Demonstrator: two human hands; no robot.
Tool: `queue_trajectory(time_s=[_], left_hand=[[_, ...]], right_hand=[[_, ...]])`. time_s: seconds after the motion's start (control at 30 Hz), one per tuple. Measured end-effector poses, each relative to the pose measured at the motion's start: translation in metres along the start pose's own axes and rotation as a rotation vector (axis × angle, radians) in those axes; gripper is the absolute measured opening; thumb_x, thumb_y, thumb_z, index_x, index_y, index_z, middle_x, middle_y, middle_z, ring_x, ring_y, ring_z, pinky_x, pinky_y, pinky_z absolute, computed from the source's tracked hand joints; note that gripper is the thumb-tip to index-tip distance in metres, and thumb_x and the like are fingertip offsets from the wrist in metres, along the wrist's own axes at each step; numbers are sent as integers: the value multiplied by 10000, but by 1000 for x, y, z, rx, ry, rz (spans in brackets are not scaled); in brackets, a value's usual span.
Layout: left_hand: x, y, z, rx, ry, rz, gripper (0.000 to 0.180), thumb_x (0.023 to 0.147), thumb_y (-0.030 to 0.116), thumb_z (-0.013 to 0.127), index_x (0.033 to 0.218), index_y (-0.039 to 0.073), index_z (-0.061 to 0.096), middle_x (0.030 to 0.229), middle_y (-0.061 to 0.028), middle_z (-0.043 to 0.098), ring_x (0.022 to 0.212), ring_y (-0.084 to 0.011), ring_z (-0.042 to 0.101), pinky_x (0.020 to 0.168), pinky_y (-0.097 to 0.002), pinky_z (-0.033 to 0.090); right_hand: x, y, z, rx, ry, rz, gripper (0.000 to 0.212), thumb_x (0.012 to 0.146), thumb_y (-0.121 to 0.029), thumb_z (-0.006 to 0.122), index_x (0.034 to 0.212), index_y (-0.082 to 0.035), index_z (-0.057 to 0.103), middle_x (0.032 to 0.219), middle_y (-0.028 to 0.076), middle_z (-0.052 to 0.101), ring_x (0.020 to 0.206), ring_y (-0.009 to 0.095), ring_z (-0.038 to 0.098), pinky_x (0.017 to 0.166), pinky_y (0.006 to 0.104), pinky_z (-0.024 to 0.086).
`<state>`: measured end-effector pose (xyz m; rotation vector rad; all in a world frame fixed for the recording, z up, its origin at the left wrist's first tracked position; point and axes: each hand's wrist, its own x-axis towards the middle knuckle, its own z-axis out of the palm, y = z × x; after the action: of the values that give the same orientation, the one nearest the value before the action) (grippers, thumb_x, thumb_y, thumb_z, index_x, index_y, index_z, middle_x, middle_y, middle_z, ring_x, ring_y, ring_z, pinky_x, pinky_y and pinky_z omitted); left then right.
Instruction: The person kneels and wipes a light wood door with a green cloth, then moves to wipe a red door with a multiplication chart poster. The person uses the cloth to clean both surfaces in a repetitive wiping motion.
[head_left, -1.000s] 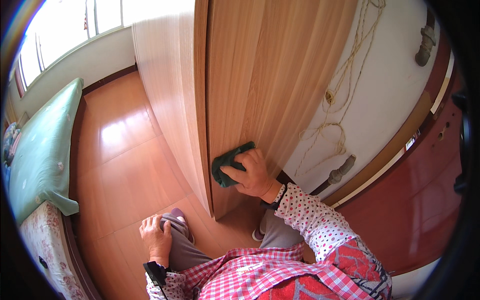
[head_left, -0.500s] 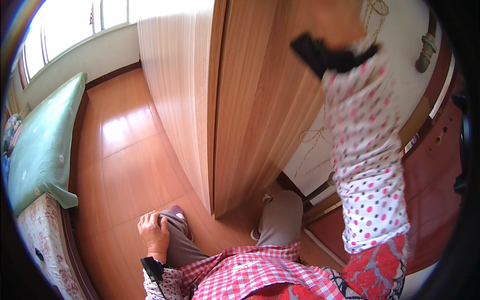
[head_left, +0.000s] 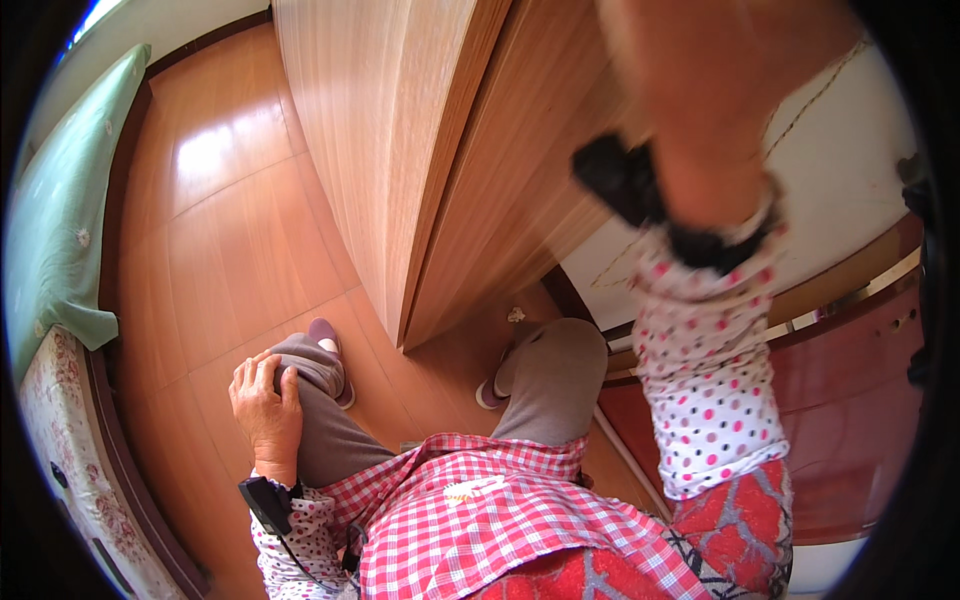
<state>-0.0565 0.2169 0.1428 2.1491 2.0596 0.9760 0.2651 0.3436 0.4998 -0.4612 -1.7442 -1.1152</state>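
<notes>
My left hand [head_left: 268,410] lies with its fingers stretched out over the left knee of my grey trousers [head_left: 340,430]. A black band device [head_left: 266,503] is strapped to that wrist. High on the right, my right hand [head_left: 715,95] is raised in front of the wood-grained cabinet [head_left: 550,150]. Motion smears it and the top edge cuts it off, so its fingers and anything in them cannot be made out. Its wrist also carries a black device [head_left: 620,180], above a dotted white sleeve [head_left: 710,370]. A red checked apron [head_left: 480,510] covers my lap.
The cabinet's corner stands on the tiled floor [head_left: 250,250] just ahead of my feet. To the left is a bed edge with a green cover [head_left: 70,230] and a floral side [head_left: 65,430]. A dark red panel [head_left: 840,420] and a pale wall with a cord [head_left: 805,115] lie right.
The view has tilted and shifted, so the cabinet corner sits higher. My right hand appears larger and lower in the picture, still blurred. My left hand stays on the knee.
</notes>
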Motion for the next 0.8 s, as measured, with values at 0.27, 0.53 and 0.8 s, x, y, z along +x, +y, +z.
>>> queue_trajectory(time_s=[0.27, 0.53, 0.8], left_hand=[[-1, 1, -3, 12, -40, -28, 212, 902, 193, 692, 1053, 44, 698, 1167, -124, 704, 1140, -328, 618, 1014, -452, 456], [-6, -7, 4, 32, -12, -25, 212, 896, 209, 703, 1040, 54, 710, 1150, -107, 713, 1134, -314, 626, 1015, -445, 456], [-7, -7, 3, 56, -9, -24, 213, 909, 204, 694, 1052, 48, 709, 1167, -119, 707, 1151, -320, 624, 1019, -446, 457]], right_hand=[[-167, -137, 7, 209, -155, 198, 241, 782, -281, 754, 1022, -283, 733, 1029, 11, 556, 893, 229, 559, 790, 428, 430], [-279, -194, -7, 393, -540, 185, 250, 757, -228, 756, 1004, -259, 741, 1010, 25, 610, 885, 240, 590, 848, 434, 464], [-153, -72, -22, 163, -223, 267, 518, 686, -65, 723, 1201, -122, 723, 991, 114, 614, 1003, 357, 609, 891, 485, 513]])
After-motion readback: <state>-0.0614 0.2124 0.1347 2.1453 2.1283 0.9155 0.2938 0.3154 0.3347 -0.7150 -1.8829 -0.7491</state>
